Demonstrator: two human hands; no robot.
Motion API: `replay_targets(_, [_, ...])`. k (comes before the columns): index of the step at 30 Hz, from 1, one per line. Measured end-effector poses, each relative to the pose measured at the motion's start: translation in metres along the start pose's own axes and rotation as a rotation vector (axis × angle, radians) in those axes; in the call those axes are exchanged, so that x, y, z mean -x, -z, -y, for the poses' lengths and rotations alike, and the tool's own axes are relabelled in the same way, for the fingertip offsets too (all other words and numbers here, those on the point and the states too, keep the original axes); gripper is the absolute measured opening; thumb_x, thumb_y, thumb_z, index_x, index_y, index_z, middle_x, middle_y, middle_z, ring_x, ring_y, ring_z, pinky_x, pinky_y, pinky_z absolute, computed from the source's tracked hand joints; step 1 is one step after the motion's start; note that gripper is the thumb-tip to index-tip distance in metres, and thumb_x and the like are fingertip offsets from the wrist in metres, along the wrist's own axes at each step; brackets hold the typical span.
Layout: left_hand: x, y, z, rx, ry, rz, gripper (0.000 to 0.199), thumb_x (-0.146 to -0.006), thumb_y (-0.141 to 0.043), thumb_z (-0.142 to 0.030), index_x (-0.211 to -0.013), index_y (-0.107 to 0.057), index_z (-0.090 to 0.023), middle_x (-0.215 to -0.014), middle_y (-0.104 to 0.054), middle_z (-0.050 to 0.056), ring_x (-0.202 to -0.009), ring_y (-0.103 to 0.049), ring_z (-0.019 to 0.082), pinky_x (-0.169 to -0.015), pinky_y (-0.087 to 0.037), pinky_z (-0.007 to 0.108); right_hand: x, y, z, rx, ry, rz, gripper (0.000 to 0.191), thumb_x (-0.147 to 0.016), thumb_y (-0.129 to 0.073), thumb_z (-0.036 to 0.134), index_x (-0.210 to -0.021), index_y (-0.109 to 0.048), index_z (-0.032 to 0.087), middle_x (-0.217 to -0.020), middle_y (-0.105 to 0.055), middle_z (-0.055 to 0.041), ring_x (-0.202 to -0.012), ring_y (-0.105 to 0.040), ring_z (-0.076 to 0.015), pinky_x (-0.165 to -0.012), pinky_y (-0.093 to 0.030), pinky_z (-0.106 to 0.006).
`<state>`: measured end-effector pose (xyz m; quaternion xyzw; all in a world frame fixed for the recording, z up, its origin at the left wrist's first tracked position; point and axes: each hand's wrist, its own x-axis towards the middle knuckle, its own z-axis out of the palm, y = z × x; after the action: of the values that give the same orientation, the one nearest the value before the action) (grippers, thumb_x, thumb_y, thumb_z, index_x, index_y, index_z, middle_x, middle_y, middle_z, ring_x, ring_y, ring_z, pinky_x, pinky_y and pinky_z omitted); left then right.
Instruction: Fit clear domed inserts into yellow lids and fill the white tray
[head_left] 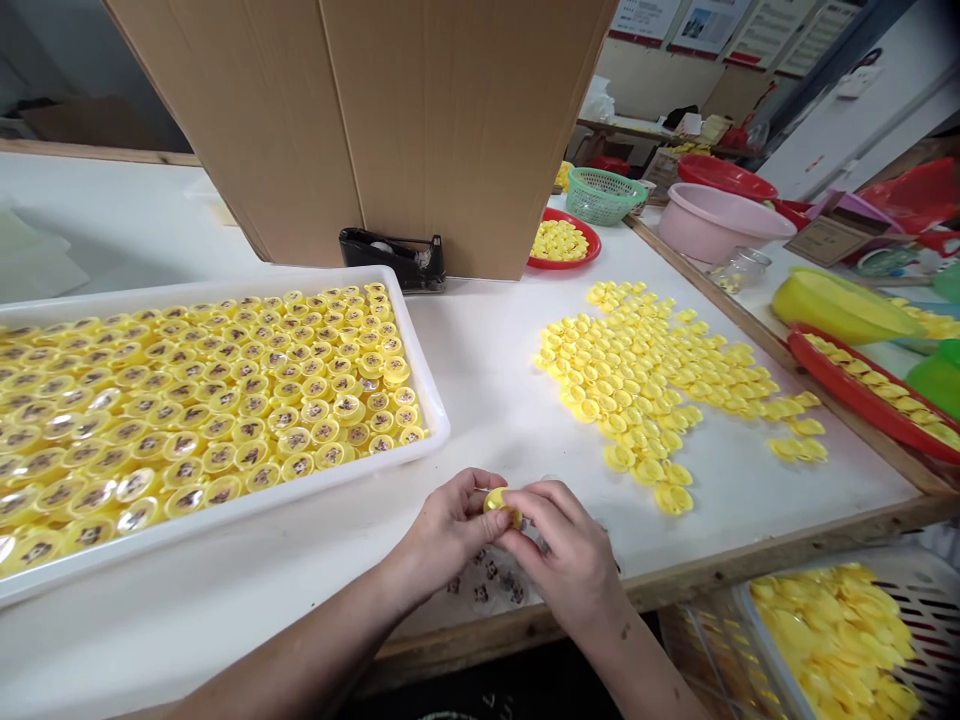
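Left hand [450,518] and right hand [576,548], fingers curled, pinch one round yellow plastic piece [495,500]; picture-topped yellow discs [301,465] crowd the white plastic tray [437,432]; plain yellow discs [619,458] lie loose.

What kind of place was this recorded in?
Probably a small assembly workshop: a white tray holds rows of yellow discs with printed pictures, plain yellow pieces lie in a heap on the table, and a basket holds more.
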<state>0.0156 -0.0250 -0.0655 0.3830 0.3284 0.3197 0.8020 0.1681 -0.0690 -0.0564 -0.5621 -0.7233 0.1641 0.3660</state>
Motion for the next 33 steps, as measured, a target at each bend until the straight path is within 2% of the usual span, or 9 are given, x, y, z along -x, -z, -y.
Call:
replay_targets(4, [0.000,0.000,0.000,-0.091,-0.073,0.018,0.029,-0.077,-0.067,-0.034,-0.094,-0.054,-0.015,-0.085,-0.062,0.005,-0.077,-0.057,0.015,-0.071,-0.044,0.027,0.003,0.007,-0.006,-0.268,-0.283,0.046,0.030,-0.079,-0.067,0.028,-0.107,-0.060,0.023,-0.089,-0.060,-0.0029,-0.076,-0.058,-0.0163,-0.066,-0.051,-0.027])
replay_targets(7, [0.001,0.000,0.003,-0.176,-0.135,0.029,0.025,-0.080,-0.064,-0.032,-0.096,-0.055,-0.016,-0.088,-0.060,0.004,-0.079,-0.056,0.015,-0.073,-0.043,0.027,0.005,0.009,-0.009,-0.436,-0.424,0.120,0.019,-0.083,-0.061,0.032,-0.100,-0.061,0.022,-0.087,-0.061,-0.0015,-0.077,-0.059,-0.0157,-0.069,-0.049,-0.027])
replay_targets(11, [0.001,-0.001,0.008,-0.284,-0.152,-0.019,0.025,-0.079,-0.064,-0.033,-0.096,-0.058,-0.016,-0.092,-0.062,0.006,-0.084,-0.057,0.018,-0.075,-0.044,0.028,0.009,0.004,-0.008,-0.504,-0.492,0.121,0.012,-0.083,-0.059,0.031,-0.088,-0.059,0.020,-0.079,-0.062,0.0007,-0.071,-0.056,-0.0146,-0.065,-0.046,-0.026])
replay_targets(17, [0.005,-0.005,0.005,-0.532,-0.167,-0.120,0.025,-0.080,-0.061,-0.035,-0.094,-0.061,-0.014,-0.084,-0.064,0.007,-0.075,-0.057,0.018,-0.067,-0.044,0.027,0.012,-0.004,-0.009,-0.577,-0.489,0.108,0.019,-0.084,-0.057,0.037,-0.087,-0.060,0.019,-0.080,-0.063,-0.0015,-0.073,-0.057,-0.0166,-0.066,-0.046,-0.027])
replay_targets(21, [0.014,-0.009,-0.012,-0.759,-0.212,-0.152,0.031,-0.085,-0.055,-0.032,-0.112,-0.059,-0.017,-0.099,-0.065,0.009,-0.083,-0.059,0.020,-0.073,-0.046,0.029,0.005,0.001,-0.008,-0.655,-0.556,0.076,0.023,-0.079,-0.062,0.041,-0.084,-0.062,0.018,-0.076,-0.063,-0.0013,-0.070,-0.056,-0.0160,-0.062,-0.046,-0.026])
replay_targets(23, [0.020,-0.011,-0.025,-0.971,-0.342,-0.138,0.042,-0.082,-0.059,-0.028,-0.123,-0.053,-0.022,-0.118,-0.057,0.012,-0.092,-0.056,0.022,-0.079,-0.045,0.032,-0.001,0.004,-0.006,-0.721,-0.594,0.024,0.025,-0.076,-0.066,0.042,-0.082,-0.063,0.018,-0.074,-0.063,-0.0008,-0.066,-0.056,-0.0146,-0.059,-0.045,-0.024])
replay_targets(25, [0.025,-0.012,-0.038,-1.191,-0.492,-0.072,0.049,-0.078,-0.063,-0.022,-0.126,-0.051,-0.025,-0.125,-0.051,0.012,-0.098,-0.053,0.025,-0.084,-0.043,0.035,-0.008,0.004,-0.003,-0.795,-0.618,-0.017,0.026,-0.073,-0.069,0.042,-0.079,-0.063,0.017,-0.071,-0.062,-0.0002,-0.062,-0.054,-0.0130,-0.056,-0.043,-0.023])
replay_targets(29, [0.023,-0.012,-0.054,-1.470,-0.598,0.051,0.023,-0.082,-0.054,-0.017,-0.104,-0.062,-0.019,-0.097,-0.060,0.011,-0.085,-0.055,0.023,-0.074,-0.045,0.033,-0.019,-0.006,0.007,-0.921,-0.622,0.024,0.027,-0.070,-0.073,0.041,-0.074,-0.063,0.016,-0.064,-0.060,0.0011,-0.057,-0.052,-0.0110,-0.050,-0.040,-0.022])
replay_targets(33, [0.009,0.012,-0.077,-1.544,-0.596,-0.009,0.017,-0.079,-0.058,-0.019,-0.096,-0.063,-0.019,-0.090,-0.061,0.010,-0.081,-0.057,0.022,-0.070,-0.045,0.030,-0.020,-0.005,0.005,-0.933,-0.642,0.027,0.037,-0.072,-0.070,0.045,-0.095,-0.062,0.016,-0.074,-0.066,-0.0032,-0.066,-0.059,-0.0152,-0.056,-0.046,-0.025])
